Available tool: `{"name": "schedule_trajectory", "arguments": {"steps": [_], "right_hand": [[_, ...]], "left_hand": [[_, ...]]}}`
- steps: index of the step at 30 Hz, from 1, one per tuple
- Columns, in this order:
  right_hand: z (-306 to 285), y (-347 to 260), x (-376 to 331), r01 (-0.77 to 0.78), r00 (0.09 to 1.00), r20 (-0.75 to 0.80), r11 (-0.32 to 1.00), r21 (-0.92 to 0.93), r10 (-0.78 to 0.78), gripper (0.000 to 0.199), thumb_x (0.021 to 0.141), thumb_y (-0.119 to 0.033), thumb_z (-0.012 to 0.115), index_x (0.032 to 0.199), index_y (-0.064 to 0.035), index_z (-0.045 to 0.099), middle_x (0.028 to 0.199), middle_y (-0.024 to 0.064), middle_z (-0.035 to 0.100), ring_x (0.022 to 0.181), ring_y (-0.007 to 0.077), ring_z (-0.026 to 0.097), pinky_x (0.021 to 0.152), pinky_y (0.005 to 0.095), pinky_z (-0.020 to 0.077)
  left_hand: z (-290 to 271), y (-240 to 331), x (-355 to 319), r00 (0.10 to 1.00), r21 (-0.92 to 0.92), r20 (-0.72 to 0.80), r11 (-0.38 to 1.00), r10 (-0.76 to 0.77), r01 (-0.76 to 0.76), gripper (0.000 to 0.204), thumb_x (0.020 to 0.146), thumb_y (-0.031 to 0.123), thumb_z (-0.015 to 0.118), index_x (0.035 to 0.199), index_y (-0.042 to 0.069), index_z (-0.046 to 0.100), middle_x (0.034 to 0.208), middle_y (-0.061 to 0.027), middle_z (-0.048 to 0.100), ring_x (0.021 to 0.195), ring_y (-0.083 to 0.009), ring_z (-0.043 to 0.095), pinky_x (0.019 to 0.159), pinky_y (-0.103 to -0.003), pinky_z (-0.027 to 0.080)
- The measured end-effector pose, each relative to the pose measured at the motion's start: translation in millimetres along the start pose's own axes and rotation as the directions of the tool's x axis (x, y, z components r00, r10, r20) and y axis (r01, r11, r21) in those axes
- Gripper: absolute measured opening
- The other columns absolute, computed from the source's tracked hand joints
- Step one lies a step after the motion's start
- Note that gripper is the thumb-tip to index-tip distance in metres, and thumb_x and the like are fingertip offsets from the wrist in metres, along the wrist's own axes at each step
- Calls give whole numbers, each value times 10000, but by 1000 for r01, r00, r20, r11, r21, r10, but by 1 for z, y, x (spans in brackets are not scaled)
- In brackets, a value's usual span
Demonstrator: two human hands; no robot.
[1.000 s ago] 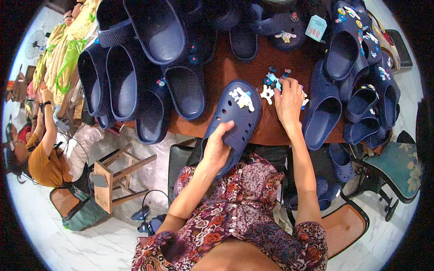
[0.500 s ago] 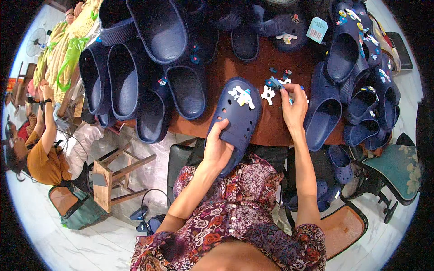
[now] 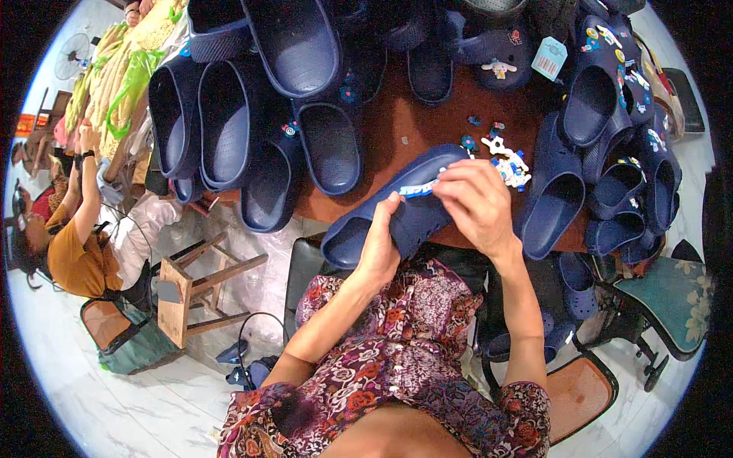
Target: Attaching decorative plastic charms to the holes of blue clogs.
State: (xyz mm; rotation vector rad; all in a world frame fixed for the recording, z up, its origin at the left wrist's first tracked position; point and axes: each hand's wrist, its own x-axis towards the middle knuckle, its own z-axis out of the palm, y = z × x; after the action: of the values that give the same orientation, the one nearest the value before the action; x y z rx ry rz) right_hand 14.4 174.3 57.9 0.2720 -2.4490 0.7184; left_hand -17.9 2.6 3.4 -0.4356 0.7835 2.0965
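Head view: charm (image 3: pixel 418 188) on navy clog (image 3: pixel 397 210), half hidden by hands.

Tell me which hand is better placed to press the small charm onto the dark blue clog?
Probably the right hand: its fingers already pinch the charm against the clog, while the left hand grips its side.

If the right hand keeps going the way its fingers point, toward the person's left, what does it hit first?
The right hand already pinches a blue-and-white charm against the navy clog. Going straight on, it would probably first meet the left hand thumb on that clog, though depth is unclear.
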Motion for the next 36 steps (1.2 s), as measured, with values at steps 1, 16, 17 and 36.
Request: {"name": "schedule_trajectory", "arguments": {"steps": [1,16,17,36], "right_hand": [[2,-1,-1,72,996,52,996,-57,-69,167,711,-88,702,873,-89,665,918,54,632,901,252,607,768,383,488],[9,-7,-19,119,983,157,980,-159,-94,204,711,-125,676,914,-109,687,984,42,638,1006,246,588,871,408,465],[10,-8,-20,115,983,157,982,-152,-91,204,716,-126,684,919,-110,687,988,40,637,1015,245,584,884,409,457],[4,-16,-13,-128,974,181,991,-46,135,312,758,-135,708,1059,-80,644,1098,70,604,1073,278,540,933,433,410]], "left_hand": [[0,1,-1,1000,-1,1,1000,1,-1,410,943,371,530,1189,45,558,1143,-74,623,996,-177,614,903,-332,482],[1,0,-8,986,330,-70,937,151,-120,294,898,184,655,1147,35,602,1091,-41,633,972,-133,604,867,-279,488],[0,-1,-7,984,332,-71,934,163,-131,286,897,180,656,1138,34,608,1084,-38,635,963,-131,605,862,-280,490],[-1,-10,-7,949,483,-48,839,311,-250,257,895,156,646,1111,20,616,1061,-32,644,940,-116,601,854,-280,481]]}}
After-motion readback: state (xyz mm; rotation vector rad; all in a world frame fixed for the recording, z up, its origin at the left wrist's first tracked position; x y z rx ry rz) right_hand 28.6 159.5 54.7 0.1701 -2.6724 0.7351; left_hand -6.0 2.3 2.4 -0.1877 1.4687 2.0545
